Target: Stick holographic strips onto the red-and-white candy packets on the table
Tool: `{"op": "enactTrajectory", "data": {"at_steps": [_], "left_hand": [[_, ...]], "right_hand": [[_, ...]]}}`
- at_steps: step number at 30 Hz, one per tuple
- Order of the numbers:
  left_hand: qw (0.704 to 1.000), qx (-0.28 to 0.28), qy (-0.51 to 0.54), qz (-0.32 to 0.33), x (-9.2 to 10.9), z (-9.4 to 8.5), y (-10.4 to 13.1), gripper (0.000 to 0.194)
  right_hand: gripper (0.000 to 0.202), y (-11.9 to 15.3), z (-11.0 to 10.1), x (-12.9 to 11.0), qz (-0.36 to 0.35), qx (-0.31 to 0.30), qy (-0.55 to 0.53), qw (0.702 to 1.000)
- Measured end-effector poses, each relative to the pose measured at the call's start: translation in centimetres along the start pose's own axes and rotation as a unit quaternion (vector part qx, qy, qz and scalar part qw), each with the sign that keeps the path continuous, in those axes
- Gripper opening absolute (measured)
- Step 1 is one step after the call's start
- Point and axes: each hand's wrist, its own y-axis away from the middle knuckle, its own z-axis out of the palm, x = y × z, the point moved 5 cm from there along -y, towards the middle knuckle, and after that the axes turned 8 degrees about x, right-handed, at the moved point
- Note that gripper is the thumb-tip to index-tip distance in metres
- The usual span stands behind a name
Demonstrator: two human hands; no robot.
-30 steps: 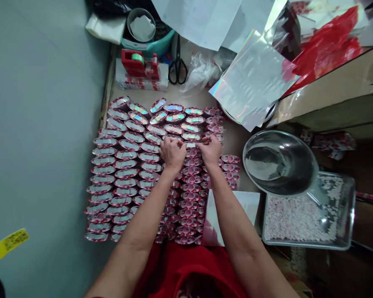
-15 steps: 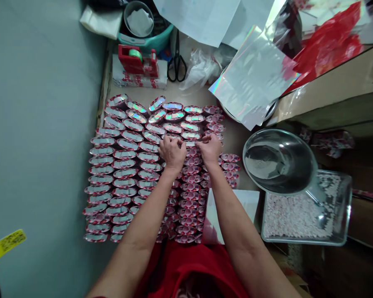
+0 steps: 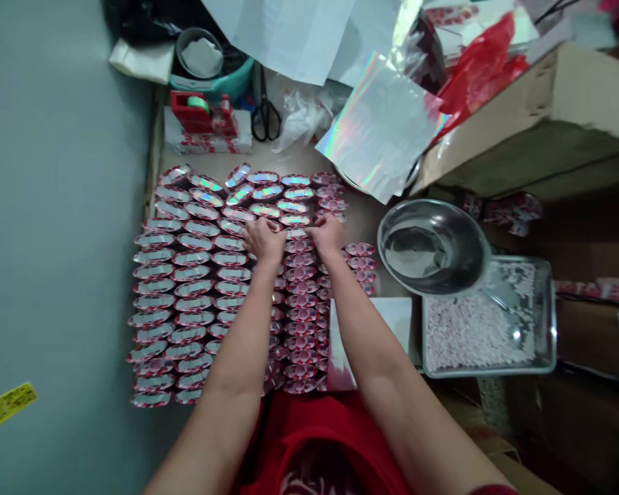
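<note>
Rows of small red-and-white oval packets (image 3: 193,273) stand upright, packed side by side, in the head view. Those on the left and at the back carry a silver strip on top; the ones nearer me in the middle columns show pink tops (image 3: 302,300). My left hand (image 3: 265,240) is closed at the left end of a silver strip (image 3: 296,234) lying across one packet in a middle column. At its right end, my right hand (image 3: 328,235) is closed too, fingertips pinched. The fingertips partly hide that packet's ends.
On the right, a steel bowl (image 3: 433,247) overlaps a metal tray (image 3: 551,323) of small whitish pieces with a spoon. Behind lie a shiny silver sheet (image 3: 382,127), black scissors (image 3: 265,120) and a red tape dispenser (image 3: 188,113). A cardboard box (image 3: 526,117) stands back right.
The whole view has shifted, so the table's things sit farther left and more of the cardboard box shows. Both hands stay at the same packet, with the silver strip between them.
</note>
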Motion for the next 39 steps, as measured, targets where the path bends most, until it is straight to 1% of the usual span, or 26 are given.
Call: {"op": "enactTrajectory", "data": {"at_steps": [2,3,4,5,6,7,8,9,10,12,13,14,15,16,18,21,24,26,29,33,34,36,39], "left_hand": [[1.000,-0.010,-0.006,-0.005,0.1,-0.7,-0.3,0.029],[1.000,-0.001,-0.008,0.004,0.2,-1.2,0.0,0.031],[0.999,0.019,0.000,0.031,0.5,-1.7,0.7,0.031],[0.997,0.033,0.014,0.070,0.8,-2.2,2.0,0.028],[0.992,0.035,0.033,0.118,1.2,-2.4,3.9,0.024],[0.983,0.016,0.054,0.174,1.7,-2.2,6.4,0.018],[0.971,-0.026,0.070,0.227,2.1,-1.7,9.4,0.013],[0.954,-0.084,0.078,0.276,2.6,-0.8,12.7,0.011],[0.933,-0.143,0.072,0.322,3.0,0.3,16.0,0.011],[0.903,-0.202,0.030,0.379,3.6,2.6,21.7,0.023],[0.892,-0.215,0.003,0.398,3.8,3.7,23.7,0.032],[0.886,-0.219,-0.024,0.408,4.1,4.7,25.2,0.040],[0.883,-0.218,-0.049,0.412,4.3,5.5,26.1,0.046],[0.884,-0.213,-0.070,0.411,4.5,6.3,26.6,0.049],[0.891,-0.200,-0.091,0.398,4.7,7.1,26.7,0.049],[0.904,-0.183,-0.084,0.377,4.9,7.4,26.4,0.045],[0.911,-0.182,-0.051,0.367,4.8,7.4,26.5,0.035],[0.917,-0.200,-0.012,0.344,4.4,7.7,26.6,0.024],[0.926,-0.230,0.060,0.294,3.7,8.2,26.3,0.011],[0.931,-0.249,0.163,0.212,2.9,8.1,25.8,0.007],[0.929,-0.254,0.184,0.196,2.8,7.9,25.8,0.007],[0.925,-0.261,0.203,0.189,2.9,7.4,26.0,0.007],[0.936,-0.238,0.151,0.208,3.1,6.6,26.6,0.006]], "right_hand": [[0.014,0.8,-0.7,0.0,-0.030,-0.016,-0.013,0.999],[0.017,1.7,-1.4,0.4,-0.058,-0.016,-0.028,0.998],[0.020,3.0,-2.4,1.1,-0.093,-0.009,-0.045,0.995],[0.023,4.8,-3.5,2.3,-0.133,0.001,-0.059,0.989],[0.022,7.0,-4.7,3.9,-0.173,0.011,-0.066,0.983],[0.020,9.5,-5.9,5.9,-0.208,0.011,-0.064,0.976],[0.018,12.0,-7.0,8.2,-0.243,0.001,-0.054,0.969],[0.018,14.3,-8.0,10.9,-0.259,0.001,-0.039,0.965],[0.019,16.1,-9.2,13.8,-0.249,0.018,-0.021,0.968],[0.025,18.3,-11.5,19.3,-0.202,0.078,0.006,0.976],[0.028,18.7,-12.4,21.4,-0.186,0.105,0.014,0.977],[0.032,18.6,-13.0,23.0,-0.177,0.125,0.021,0.976],[0.036,18.2,-13.4,24.1,-0.177,0.136,0.028,0.974],[0.039,17.6,-13.4,24.7,-0.183,0.137,0.036,0.973],[0.046,15.9,-12.9,24.9,-0.205,0.121,0.062,0.969],[0.049,13.7,-11.1,24.2,-0.238,0.083,0.106,0.962],[0.047,12.9,-9.8,24.1,-0.258,0.061,0.123,0.956],[0.047,13.2,-9.3,24.4,-0.274,0.052,0.122,0.953],[0.052,14.5,-9.0,25.1,-0.297,0.029,0.111,0.948],[0.052,16.7,-9.3,26.2,-0.332,0.004,0.093,0.939],[0.051,17.1,-9.5,26.4,-0.339,0.004,0.091,0.937],[0.046,17.9,-10.4,26.9,-0.341,0.013,0.086,0.936],[0.034,18.8,-12.8,27.0,-0.333,0.035,0.081,0.939]]}}
